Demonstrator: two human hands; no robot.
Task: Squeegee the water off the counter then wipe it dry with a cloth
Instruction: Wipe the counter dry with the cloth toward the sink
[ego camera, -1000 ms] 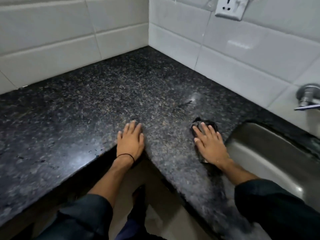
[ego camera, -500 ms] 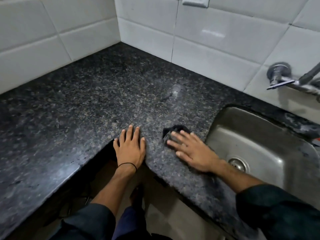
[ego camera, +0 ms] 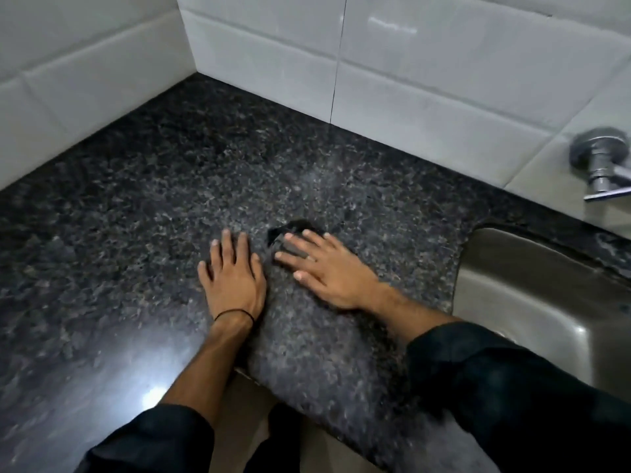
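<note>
place: a kitchen, as I see it | in front of me: dark speckled granite worktop [ego camera: 164,213] running into a corner | both walls: white glazed rectangular tiles [ego camera: 426,83] | my right: stainless-steel sink basin [ego camera: 532,295] sunk into the worktop | on the tiles beyond it: chrome wall tap [ego camera: 601,162]

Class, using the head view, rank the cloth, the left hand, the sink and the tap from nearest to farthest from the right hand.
1. Cloth, pressed under the right hand.
2. Left hand, just beside it.
3. Sink, to the right.
4. Tap, on the far right wall.
</note>
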